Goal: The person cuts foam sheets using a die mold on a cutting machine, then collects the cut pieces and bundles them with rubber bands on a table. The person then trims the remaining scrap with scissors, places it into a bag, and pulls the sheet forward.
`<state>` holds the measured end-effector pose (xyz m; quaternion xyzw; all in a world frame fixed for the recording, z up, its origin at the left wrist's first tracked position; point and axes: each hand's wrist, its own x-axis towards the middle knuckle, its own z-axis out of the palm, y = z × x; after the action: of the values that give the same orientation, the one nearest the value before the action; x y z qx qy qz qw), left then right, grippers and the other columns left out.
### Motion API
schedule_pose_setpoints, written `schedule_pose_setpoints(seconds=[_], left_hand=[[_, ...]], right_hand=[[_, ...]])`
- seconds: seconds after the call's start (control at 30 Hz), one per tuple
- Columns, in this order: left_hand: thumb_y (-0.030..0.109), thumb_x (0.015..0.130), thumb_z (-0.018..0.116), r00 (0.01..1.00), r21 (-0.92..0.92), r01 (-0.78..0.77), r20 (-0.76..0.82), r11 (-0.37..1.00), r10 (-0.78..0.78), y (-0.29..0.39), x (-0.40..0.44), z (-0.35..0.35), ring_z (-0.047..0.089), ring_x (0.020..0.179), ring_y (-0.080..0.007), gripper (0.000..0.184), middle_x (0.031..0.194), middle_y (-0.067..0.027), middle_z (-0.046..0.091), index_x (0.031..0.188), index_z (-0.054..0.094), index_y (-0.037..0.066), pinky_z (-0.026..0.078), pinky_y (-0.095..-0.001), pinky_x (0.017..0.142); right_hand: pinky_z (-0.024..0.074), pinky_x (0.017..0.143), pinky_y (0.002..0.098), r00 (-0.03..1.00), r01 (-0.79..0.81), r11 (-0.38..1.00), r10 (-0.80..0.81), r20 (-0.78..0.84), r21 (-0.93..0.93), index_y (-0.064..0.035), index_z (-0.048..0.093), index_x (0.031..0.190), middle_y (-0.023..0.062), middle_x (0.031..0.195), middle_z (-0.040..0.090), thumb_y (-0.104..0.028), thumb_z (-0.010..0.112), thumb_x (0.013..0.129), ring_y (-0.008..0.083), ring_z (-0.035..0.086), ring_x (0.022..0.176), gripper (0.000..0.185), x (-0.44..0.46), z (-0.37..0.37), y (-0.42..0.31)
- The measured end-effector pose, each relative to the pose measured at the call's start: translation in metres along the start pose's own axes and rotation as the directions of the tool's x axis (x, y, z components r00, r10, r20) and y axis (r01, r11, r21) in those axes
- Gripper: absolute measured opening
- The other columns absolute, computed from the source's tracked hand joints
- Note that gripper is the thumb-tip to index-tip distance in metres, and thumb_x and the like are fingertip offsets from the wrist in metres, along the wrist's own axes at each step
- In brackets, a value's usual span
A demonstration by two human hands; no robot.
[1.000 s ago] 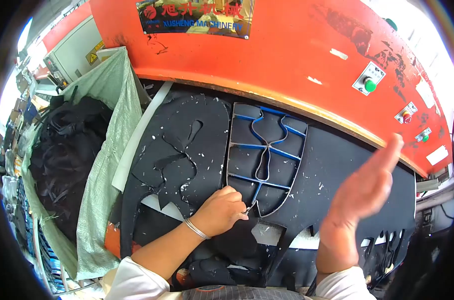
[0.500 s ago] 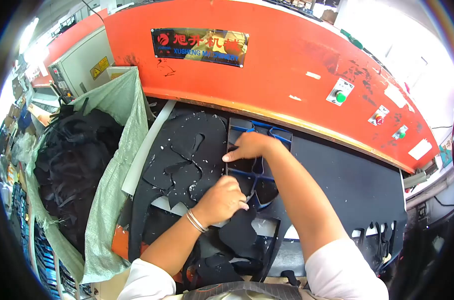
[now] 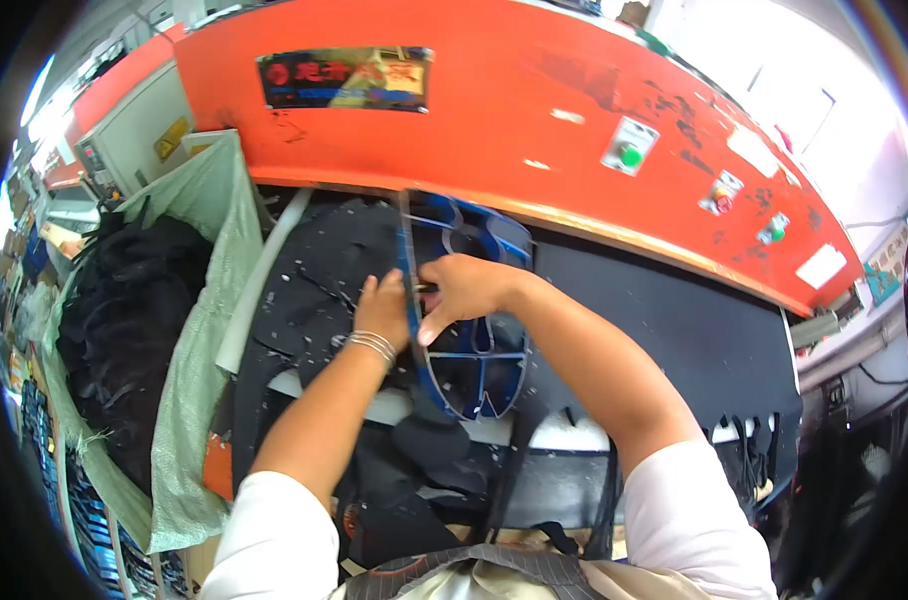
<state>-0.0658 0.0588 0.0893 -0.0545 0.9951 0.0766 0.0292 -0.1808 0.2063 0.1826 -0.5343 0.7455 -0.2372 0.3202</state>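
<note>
A blue-edged metal cutting die [image 3: 479,355] with inner dividers stands tilted over the black sheet material [image 3: 324,260]. My right hand [image 3: 466,290] grips its left wall, thumb toward me and fingers bent around the rim. Just outside that same wall is my left hand [image 3: 382,310], fingers stretched and slightly apart; whether it touches the die is hard to tell. Left of the die, curved cuts and small white flecks mark the sheet. A rounded black cut piece [image 3: 432,440] lies at the die's near end.
An orange press [image 3: 494,110] with green and red buttons runs along the back. To the left stands a pale green woven sack [image 3: 199,400] full of black scraps [image 3: 134,330]. Black offcut strips [image 3: 749,450] hang at the front right edge.
My left hand has left the black piece near the front and moved up to the die's left wall. The die has been tilted up in my right hand. The view has shifted.
</note>
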Motion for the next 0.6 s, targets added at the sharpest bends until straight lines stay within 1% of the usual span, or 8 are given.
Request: schedule_pose_setpoints(seconds=[0.07, 0.17, 0.23, 0.33, 0.37, 0.4, 0.5, 0.6], left_hand=[[0.030, 0.091, 0.050, 0.988, 0.016, -0.016, -0.150, 1.000, 0.018, -0.009, 0.005, 0.021, 0.046, 0.130, -0.0279, 0.049, 0.131, -0.0137, 0.057, 0.132, 0.054, 0.003, 0.032, -0.0493, 0.111], [0.012, 0.092, 0.041, 0.999, 0.221, -0.019, 0.036, 0.975, 0.011, 0.009, 0.007, -0.006, 0.043, 0.134, -0.0293, 0.045, 0.139, -0.0081, 0.054, 0.135, 0.053, 0.008, 0.033, -0.0486, 0.111], [0.009, 0.092, 0.040, 0.998, 0.258, -0.021, -0.047, 0.966, 0.034, 0.003, 0.009, 0.006, 0.040, 0.137, -0.0288, 0.050, 0.145, -0.0061, 0.049, 0.141, 0.047, 0.009, 0.031, -0.0475, 0.113], [0.002, 0.088, 0.041, 0.985, 0.085, -0.011, 0.174, 0.996, -0.004, -0.001, 0.015, -0.015, 0.028, 0.144, -0.0308, 0.058, 0.154, -0.0075, 0.035, 0.146, 0.040, 0.010, 0.026, -0.0466, 0.116], [0.003, 0.087, 0.043, 0.988, 0.078, -0.012, 0.152, 0.997, 0.000, -0.009, 0.017, -0.019, 0.030, 0.143, -0.0321, 0.057, 0.152, -0.0105, 0.038, 0.144, 0.042, 0.008, 0.027, -0.0463, 0.116], [0.003, 0.086, 0.045, 0.992, 0.072, -0.006, 0.124, 0.997, -0.003, -0.011, 0.019, -0.025, 0.033, 0.141, -0.0335, 0.057, 0.150, -0.0136, 0.041, 0.142, 0.044, 0.006, 0.029, -0.0459, 0.115], [0.007, 0.086, 0.049, 0.939, 0.049, -0.161, -0.299, 0.986, 0.169, 0.065, -0.006, -0.063, 0.040, 0.136, -0.0367, 0.050, 0.142, -0.0188, 0.049, 0.136, 0.050, 0.002, 0.033, -0.0453, 0.112], [0.028, 0.096, 0.049, 0.846, 0.058, -0.413, -0.344, 0.909, 0.407, 0.176, -0.049, -0.046, 0.041, 0.135, -0.0344, 0.048, 0.142, -0.0171, 0.049, 0.137, 0.050, 0.004, 0.031, -0.0480, 0.111]], right_hand=[[0.0506, 0.077, 0.0358, 0.989, 0.132, 0.988, -0.136, 0.049, 0.080, 0.0027, 0.062, 0.106, 0.0144, 0.090, 0.067, -0.034, 0.092, 0.057, 0.0258, 0.065, 0.086, 0.069, -0.046, -0.014, -0.031], [0.0495, 0.069, 0.0336, 0.943, 0.300, 0.940, -0.268, -0.196, 0.160, 0.0018, 0.063, 0.104, 0.0116, 0.082, 0.066, -0.027, 0.090, 0.062, 0.0196, 0.062, 0.075, 0.058, -0.133, -0.025, -0.049], [0.0492, 0.067, 0.0302, 0.903, 0.248, 0.931, -0.122, -0.413, 0.268, 0.0009, 0.066, 0.097, 0.0057, 0.084, 0.069, -0.017, 0.087, 0.070, 0.0114, 0.060, 0.075, 0.038, -0.201, -0.032, -0.055], [0.0456, 0.063, 0.0273, 0.468, 0.278, 0.888, 0.208, -0.859, 0.367, -0.0012, 0.066, 0.093, 0.0017, 0.081, 0.066, -0.021, 0.064, 0.094, 0.0078, 0.057, 0.072, 0.020, -0.296, -0.039, -0.059], [0.0457, 0.062, 0.0274, 0.330, 0.130, 0.870, 0.414, -0.848, 0.476, -0.0032, 0.065, 0.097, -0.0025, 0.072, 0.056, -0.029, 0.063, 0.095, 0.0073, 0.053, 0.066, 0.026, -0.329, -0.048, -0.031], [0.0457, 0.061, 0.0275, 0.185, 0.412, 0.757, 0.475, -0.860, 0.507, -0.0047, 0.061, 0.094, -0.0036, 0.071, 0.049, -0.035, 0.059, 0.097, 0.0072, 0.047, 0.062, 0.031, -0.352, -0.050, -0.011], [0.0502, 0.077, 0.0442, 0.250, 0.723, 0.318, 0.707, -0.661, 0.614, -0.0089, 0.054, 0.095, -0.0019, 0.074, 0.043, -0.032, 0.053, 0.101, 0.0125, 0.045, 0.066, 0.024, -0.438, -0.044, 0.063], [0.0476, 0.082, 0.0503, 0.139, 0.869, 0.114, 0.878, -0.458, 0.482, -0.0065, 0.046, 0.093, -0.0001, 0.072, 0.040, -0.029, 0.041, 0.105, 0.0147, 0.040, 0.062, 0.026, -0.478, -0.014, 0.150]])
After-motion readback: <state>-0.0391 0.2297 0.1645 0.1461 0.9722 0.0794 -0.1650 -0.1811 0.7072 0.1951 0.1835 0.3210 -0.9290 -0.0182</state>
